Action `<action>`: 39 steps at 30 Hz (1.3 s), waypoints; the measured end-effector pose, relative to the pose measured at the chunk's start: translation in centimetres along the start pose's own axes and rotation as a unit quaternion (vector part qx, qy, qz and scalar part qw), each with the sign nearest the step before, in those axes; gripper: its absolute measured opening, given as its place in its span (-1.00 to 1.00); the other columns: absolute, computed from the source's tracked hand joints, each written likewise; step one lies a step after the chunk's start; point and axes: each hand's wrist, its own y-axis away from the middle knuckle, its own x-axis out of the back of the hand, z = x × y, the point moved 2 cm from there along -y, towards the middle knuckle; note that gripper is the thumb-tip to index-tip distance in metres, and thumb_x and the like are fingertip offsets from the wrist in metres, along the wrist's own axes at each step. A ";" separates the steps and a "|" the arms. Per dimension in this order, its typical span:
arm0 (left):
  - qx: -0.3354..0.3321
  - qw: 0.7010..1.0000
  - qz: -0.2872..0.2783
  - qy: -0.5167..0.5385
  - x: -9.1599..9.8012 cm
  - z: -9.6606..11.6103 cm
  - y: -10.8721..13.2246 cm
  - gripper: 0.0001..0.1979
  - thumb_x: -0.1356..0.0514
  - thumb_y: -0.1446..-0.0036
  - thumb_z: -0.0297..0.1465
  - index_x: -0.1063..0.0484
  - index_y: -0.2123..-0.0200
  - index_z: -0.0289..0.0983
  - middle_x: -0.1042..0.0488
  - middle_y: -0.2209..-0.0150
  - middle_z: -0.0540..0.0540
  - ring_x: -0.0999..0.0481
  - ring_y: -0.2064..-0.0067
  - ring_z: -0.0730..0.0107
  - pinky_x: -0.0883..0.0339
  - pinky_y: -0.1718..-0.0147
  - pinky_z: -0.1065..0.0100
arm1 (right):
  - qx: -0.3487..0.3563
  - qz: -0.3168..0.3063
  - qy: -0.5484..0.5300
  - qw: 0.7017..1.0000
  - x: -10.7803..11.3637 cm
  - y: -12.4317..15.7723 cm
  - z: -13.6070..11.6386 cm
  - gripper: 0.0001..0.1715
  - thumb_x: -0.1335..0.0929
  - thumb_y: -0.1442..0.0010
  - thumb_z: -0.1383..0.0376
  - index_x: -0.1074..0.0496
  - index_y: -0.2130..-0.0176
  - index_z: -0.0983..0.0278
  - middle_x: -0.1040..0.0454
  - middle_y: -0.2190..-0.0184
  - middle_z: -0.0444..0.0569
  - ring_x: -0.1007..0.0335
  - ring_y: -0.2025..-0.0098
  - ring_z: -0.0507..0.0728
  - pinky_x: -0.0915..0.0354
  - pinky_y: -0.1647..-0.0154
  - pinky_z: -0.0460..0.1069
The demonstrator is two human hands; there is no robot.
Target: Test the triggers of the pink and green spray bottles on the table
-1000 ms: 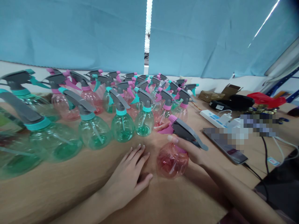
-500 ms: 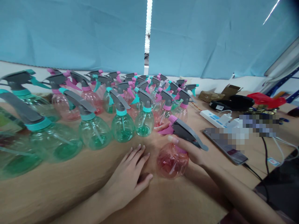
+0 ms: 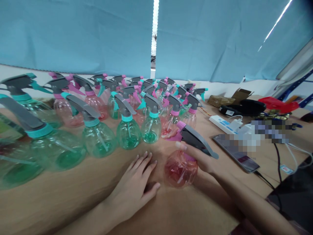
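My right hand (image 3: pixel 195 155) is closed around the neck of a pink spray bottle (image 3: pixel 179 171) with a grey and pink trigger head. The bottle tilts a little, its nozzle pointing away and to the left; a finger lies at the pink trigger. Whether its base touches the table cannot be made out. Flat on the wooden table (image 3: pixel 156 215), left of that bottle, rests my left hand (image 3: pixel 139 182) with fingers spread and nothing in them. Just beyond it stand green spray bottles, the nearest being a green spray bottle (image 3: pixel 129 132) with a turquoise collar.
Many green and pink spray bottles (image 3: pixel 99 140) fill the left and back. At right lie a phone (image 3: pixel 236 153), a white power strip (image 3: pixel 223 125) with plugs and cables, a black case (image 3: pixel 251 107), a cardboard box (image 3: pixel 241 96) and a red plastic item (image 3: pixel 278 103). Blue sheeting (image 3: pixel 97 36) hangs behind.
Almost nothing differs. My right index finger seems to have shifted slightly at the trigger of the pink spray bottle; my left hand stays where it was.
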 end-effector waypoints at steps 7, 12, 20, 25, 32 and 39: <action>-0.005 1.000 0.002 0.008 0.0 0.1 0.0 -0.47 -0.09 -0.25 -0.14 -0.27 -0.17 -0.34 -0.21 -0.25 -0.26 -0.18 -0.27 0.01 -0.12 -0.17 -0.01 | -0.036 0.047 0.018 0.998 -0.5 0.3 -2.5 -0.64 -0.42 -0.02 -0.04 -0.51 0.29 0.14 -0.52 0.36 -0.11 -0.46 0.20 0.16 -0.36 0.04 0.08; -0.006 1.000 0.009 0.004 -0.1 -0.1 -0.1 -0.47 -0.09 -0.25 -0.14 -0.27 -0.18 -0.33 -0.22 -0.25 -0.25 -0.17 -0.27 0.03 -0.13 -0.17 -0.01 | -0.012 0.039 0.049 0.998 -0.4 0.3 -2.4 -0.67 -0.38 -0.08 -0.03 -0.52 0.29 0.14 -0.50 0.40 -0.11 -0.45 0.22 0.17 -0.34 0.03 0.11; -0.005 1.000 0.006 0.004 -0.1 -0.1 0.0 -0.47 -0.06 -0.26 -0.13 -0.27 -0.17 -0.33 -0.21 -0.26 -0.26 -0.17 -0.27 0.03 -0.12 -0.17 -0.01 | -0.016 0.043 0.070 0.996 -0.3 0.3 -1.8 -0.67 -0.38 -0.08 -0.03 -0.48 0.35 0.17 -0.49 0.39 -0.12 -0.41 0.29 0.11 -0.34 0.11 0.04; -0.002 1.000 0.012 0.022 0.0 0.0 0.0 -0.49 -0.06 -0.26 -0.14 -0.27 -0.17 -0.32 -0.19 -0.27 -0.25 -0.16 -0.27 0.02 -0.09 -0.18 -0.01 | -0.048 0.051 0.023 0.997 -0.3 0.3 -1.0 -0.67 -0.40 -0.06 -0.01 -0.50 0.30 0.17 -0.51 0.40 -0.12 -0.44 0.24 0.15 -0.35 0.03 0.10; 0.002 1.000 -0.004 0.018 0.2 0.1 -0.1 -0.48 -0.09 -0.25 -0.15 -0.27 -0.17 -0.33 -0.20 -0.26 -0.27 -0.17 -0.27 0.01 -0.13 -0.16 -0.04 | -0.042 -0.038 -0.059 0.997 -0.9 0.0 -0.7 -0.69 -0.34 -0.15 0.01 -0.53 0.26 0.13 -0.54 0.44 -0.09 -0.49 0.27 0.19 -0.39 0.16 0.12; 0.006 1.000 -0.013 0.023 0.2 0.0 -0.1 -0.48 -0.08 -0.26 -0.15 -0.26 -0.18 -0.34 -0.19 -0.26 -0.27 -0.14 -0.28 -0.01 -0.11 -0.17 -0.03 | -0.043 -0.010 -0.054 0.998 -0.6 0.2 -0.5 -0.72 -0.38 -0.09 0.00 -0.53 0.34 0.12 -0.52 0.48 -0.12 -0.49 0.31 0.19 -0.39 0.19 0.12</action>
